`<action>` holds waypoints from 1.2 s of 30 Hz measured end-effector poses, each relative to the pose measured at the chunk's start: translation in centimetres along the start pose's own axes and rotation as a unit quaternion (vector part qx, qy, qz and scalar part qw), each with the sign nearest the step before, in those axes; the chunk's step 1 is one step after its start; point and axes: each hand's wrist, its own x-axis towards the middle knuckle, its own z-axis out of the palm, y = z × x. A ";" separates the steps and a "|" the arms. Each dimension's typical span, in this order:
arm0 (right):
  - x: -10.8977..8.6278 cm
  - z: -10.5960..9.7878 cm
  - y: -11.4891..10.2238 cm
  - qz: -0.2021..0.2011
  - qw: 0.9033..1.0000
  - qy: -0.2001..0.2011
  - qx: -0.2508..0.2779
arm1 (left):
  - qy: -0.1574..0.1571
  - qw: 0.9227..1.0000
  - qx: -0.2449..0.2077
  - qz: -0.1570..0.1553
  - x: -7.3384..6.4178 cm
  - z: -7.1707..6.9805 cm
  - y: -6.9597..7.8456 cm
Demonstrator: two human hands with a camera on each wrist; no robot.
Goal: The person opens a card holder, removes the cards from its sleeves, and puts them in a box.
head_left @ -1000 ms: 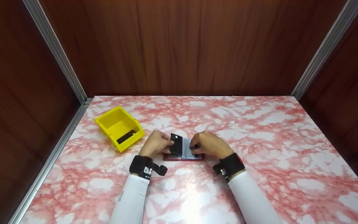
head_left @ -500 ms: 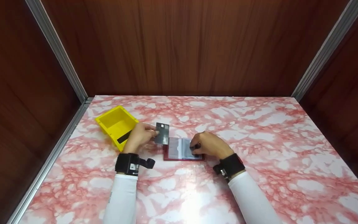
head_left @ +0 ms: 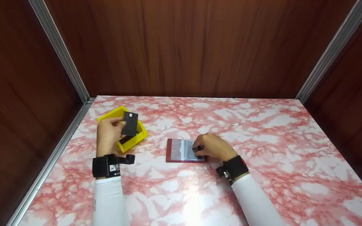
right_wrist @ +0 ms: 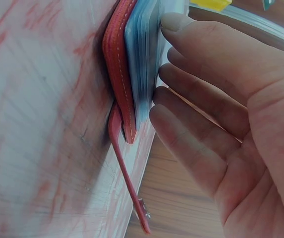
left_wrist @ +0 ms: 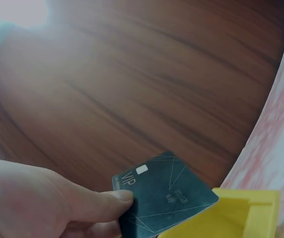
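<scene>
My left hand (head_left: 108,133) pinches a black VIP card (head_left: 130,124) between thumb and fingers, holding it over the yellow bin (head_left: 141,134). White VIP lettering and a pale chip square show on this card in the left wrist view. At the middle of the table lies an opened red card holder (head_left: 169,151) with clear plastic sleeves (head_left: 177,150). My right hand (head_left: 215,146) rests its fingertips against the right-hand sleeves. Seen from the right wrist, its fingers are loosely bent, not wrapped round the holder, and a red snap strap (right_wrist: 124,173) sticks out.
A dark strip (head_left: 125,140) shows in the bin, partly covered by the held card. Wood-grain panels (head_left: 181,47) stand behind and at both sides of the pink-and-white marbled table (head_left: 278,150), with metal posts (head_left: 328,50) at the back corners.
My left hand has carried the card away from the card holder, leftward and up to above the yellow bin. My right hand stays on the sleeves.
</scene>
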 end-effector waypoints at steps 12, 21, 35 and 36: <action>-0.1 0.1 0.1 0.006 1.000 -0.008 0.000 | 0.139 0.976 0.158 0.062 1.1 0.2 -1.1; -0.1 0.2 0.0 0.009 1.000 -0.004 0.006 | 0.162 0.953 0.232 0.109 1.2 1.9 -1.3; -0.1 0.1 -0.4 0.018 1.000 -0.003 0.003 | 0.108 0.931 0.329 0.115 1.4 4.6 -1.4; 0.0 0.1 -0.4 0.018 1.000 -0.003 0.002 | 0.104 0.932 0.327 0.118 1.3 4.7 -1.4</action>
